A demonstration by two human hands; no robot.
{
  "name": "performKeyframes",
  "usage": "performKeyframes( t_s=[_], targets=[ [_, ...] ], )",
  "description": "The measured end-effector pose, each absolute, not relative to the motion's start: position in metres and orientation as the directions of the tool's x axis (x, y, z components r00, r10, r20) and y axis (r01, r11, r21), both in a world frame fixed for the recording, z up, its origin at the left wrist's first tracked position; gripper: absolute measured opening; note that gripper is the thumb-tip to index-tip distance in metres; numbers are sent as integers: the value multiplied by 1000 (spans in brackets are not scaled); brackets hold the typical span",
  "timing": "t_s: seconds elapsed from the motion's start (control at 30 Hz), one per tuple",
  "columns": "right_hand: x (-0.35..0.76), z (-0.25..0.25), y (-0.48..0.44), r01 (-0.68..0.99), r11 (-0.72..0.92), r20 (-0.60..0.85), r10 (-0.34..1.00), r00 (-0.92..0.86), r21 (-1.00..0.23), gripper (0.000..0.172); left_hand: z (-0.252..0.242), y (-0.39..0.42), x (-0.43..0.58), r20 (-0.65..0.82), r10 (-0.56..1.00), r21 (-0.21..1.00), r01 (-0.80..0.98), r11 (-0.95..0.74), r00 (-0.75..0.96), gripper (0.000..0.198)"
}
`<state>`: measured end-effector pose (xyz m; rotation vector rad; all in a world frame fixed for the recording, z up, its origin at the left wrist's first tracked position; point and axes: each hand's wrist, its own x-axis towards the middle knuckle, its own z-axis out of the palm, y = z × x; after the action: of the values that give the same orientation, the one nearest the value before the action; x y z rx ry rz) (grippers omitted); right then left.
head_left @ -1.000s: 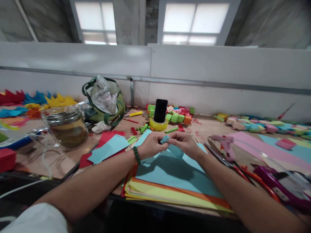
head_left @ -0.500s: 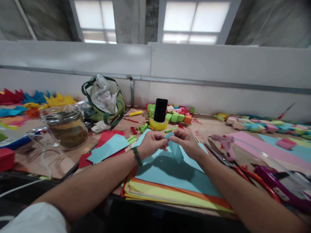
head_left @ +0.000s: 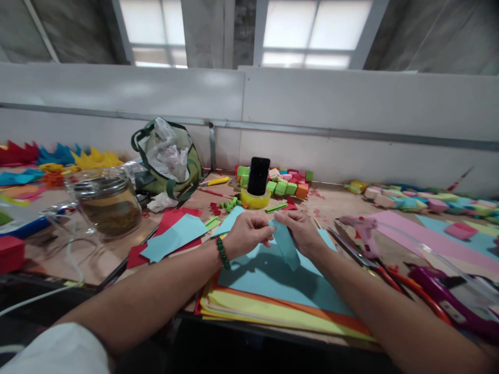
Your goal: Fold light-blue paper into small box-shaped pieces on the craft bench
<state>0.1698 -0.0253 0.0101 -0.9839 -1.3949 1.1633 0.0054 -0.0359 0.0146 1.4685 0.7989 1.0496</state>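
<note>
Both hands meet above a stack of coloured paper sheets (head_left: 273,304), whose top sheet is light blue. My left hand (head_left: 247,235), with a green bead bracelet on the wrist, and my right hand (head_left: 300,231) pinch the upper end of a folded light blue paper strip (head_left: 286,244). The strip hangs down between the two hands, tilted toward the right. Fingers of both hands are closed on it.
A phone (head_left: 258,176) stands in a yellow tape roll behind the hands, with coloured paper cubes (head_left: 284,182) around it. A glass jar (head_left: 107,205) and a green bag (head_left: 171,161) are to the left. A pink glue gun (head_left: 362,228), scissors (head_left: 374,262) and more paper lie right.
The blue strip has unfolded and now hangs longer between the hands. Both hands shifted slightly toward me and apart.
</note>
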Motion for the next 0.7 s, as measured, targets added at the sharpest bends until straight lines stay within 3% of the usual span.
performKeyframes(
  t_s=[0.13,0.23,0.37,0.7],
  targets=[
    [169,11,-25,-2,155,154,975,-157,-988,49,17,-33,5,59,942,994,-110,-24,331,18],
    [170,13,-27,34,82,70,963,-259,-996,42,17,-27,3,22,963,991,-134,15,268,19],
    [170,16,-29,81,-26,-55,923,-380,-996,40,16,-20,-1,-19,981,985,-164,51,191,20],
    [174,16,-25,113,-101,-139,894,-425,-989,34,14,-17,-2,-58,983,980,-175,90,177,18]
  ],
)
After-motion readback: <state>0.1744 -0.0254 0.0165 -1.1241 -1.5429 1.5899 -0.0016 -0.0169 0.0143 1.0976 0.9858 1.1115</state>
